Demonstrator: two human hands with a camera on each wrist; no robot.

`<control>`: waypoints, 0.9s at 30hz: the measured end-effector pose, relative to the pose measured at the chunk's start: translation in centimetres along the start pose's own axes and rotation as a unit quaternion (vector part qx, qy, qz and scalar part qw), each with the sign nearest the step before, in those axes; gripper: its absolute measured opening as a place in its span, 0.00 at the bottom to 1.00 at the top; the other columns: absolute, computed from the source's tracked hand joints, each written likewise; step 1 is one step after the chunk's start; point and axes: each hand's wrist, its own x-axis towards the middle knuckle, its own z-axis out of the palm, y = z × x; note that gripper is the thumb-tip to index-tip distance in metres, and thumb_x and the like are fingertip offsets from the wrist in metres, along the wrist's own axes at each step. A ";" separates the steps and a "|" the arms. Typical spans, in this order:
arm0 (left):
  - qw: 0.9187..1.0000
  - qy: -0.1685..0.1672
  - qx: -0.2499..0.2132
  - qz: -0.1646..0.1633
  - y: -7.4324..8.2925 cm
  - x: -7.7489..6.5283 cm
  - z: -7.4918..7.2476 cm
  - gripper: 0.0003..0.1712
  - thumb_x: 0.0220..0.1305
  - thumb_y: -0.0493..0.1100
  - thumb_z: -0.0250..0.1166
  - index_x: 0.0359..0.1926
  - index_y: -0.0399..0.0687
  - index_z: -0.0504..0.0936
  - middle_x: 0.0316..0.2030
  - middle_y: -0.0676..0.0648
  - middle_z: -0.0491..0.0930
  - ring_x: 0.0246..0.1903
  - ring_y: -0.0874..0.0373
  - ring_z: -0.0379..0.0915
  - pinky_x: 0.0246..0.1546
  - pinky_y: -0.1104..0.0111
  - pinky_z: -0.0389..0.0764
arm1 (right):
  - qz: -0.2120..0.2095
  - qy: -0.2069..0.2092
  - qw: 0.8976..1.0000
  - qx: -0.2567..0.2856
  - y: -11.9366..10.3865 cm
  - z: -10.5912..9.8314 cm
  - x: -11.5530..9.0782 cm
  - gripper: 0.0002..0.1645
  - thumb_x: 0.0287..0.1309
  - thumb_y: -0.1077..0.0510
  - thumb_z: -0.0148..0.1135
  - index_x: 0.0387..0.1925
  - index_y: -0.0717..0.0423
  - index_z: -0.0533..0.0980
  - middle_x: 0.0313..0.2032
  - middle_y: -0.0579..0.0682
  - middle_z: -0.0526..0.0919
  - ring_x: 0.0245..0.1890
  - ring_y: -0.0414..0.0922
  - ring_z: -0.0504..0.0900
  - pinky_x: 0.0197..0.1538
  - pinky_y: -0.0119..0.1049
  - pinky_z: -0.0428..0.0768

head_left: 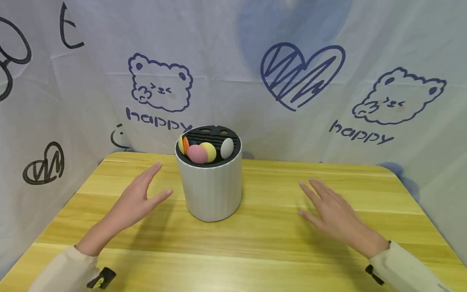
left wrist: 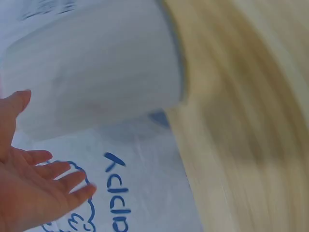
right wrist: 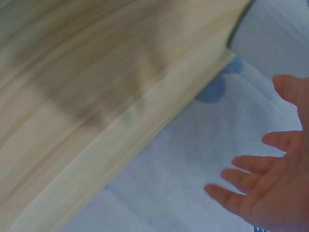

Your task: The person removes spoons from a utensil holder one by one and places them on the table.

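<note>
A white round holder [head_left: 211, 194] with a black slotted top [head_left: 219, 136] stands upright on the table. Out of its top show the rounded ends of several things: a pink one [head_left: 197, 154], a yellow one [head_left: 209, 151], a grey one [head_left: 227, 148] and an orange one [head_left: 186, 145]. Their lower parts are hidden inside. My left hand [head_left: 133, 202] hovers just left of the holder, fingers extended and thumb apart, touching nothing. Farther off on the right, my right hand [head_left: 333, 215] is spread over the table, also holding nothing. The left wrist view has the holder's white side [left wrist: 96, 72] beside the thumb.
The wooden table [head_left: 233, 259] has a light, striped grain. Behind it hangs a pale cloth [head_left: 226, 93] printed with bears, hearts and the word "happy". Its left part [head_left: 87, 101] runs along the table's left side.
</note>
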 end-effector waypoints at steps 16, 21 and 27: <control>0.930 0.076 -0.360 0.017 2.0 4.5 2.5 0.48 0.63 0.38 0.62 0.76 0.41 0.43 0.74 0.41 0.46 0.72 0.48 0.42 0.70 0.52 0.49 | 0.031 0.049 0.942 0.329 -4.5 -3.2 7.5 0.29 0.62 0.60 0.62 0.63 0.62 0.70 0.56 0.58 0.78 0.54 0.53 0.77 0.51 0.47 0.79; 0.910 0.091 -0.405 0.019 2.5 5.2 2.9 0.47 0.63 0.38 0.60 0.75 0.39 0.43 0.74 0.42 0.47 0.72 0.50 0.43 0.70 0.55 0.49 | 0.055 0.040 0.919 0.389 -5.4 -4.4 9.7 0.27 0.63 0.57 0.61 0.63 0.58 0.71 0.56 0.55 0.78 0.54 0.51 0.77 0.54 0.48 0.77; 0.899 0.090 -0.428 0.026 3.0 5.5 2.9 0.47 0.64 0.38 0.59 0.75 0.40 0.41 0.75 0.44 0.44 0.73 0.52 0.39 0.71 0.56 0.44 | 0.068 0.025 0.895 0.439 -6.4 -5.5 11.9 0.24 0.64 0.55 0.60 0.60 0.56 0.73 0.56 0.51 0.78 0.55 0.47 0.75 0.57 0.45 0.75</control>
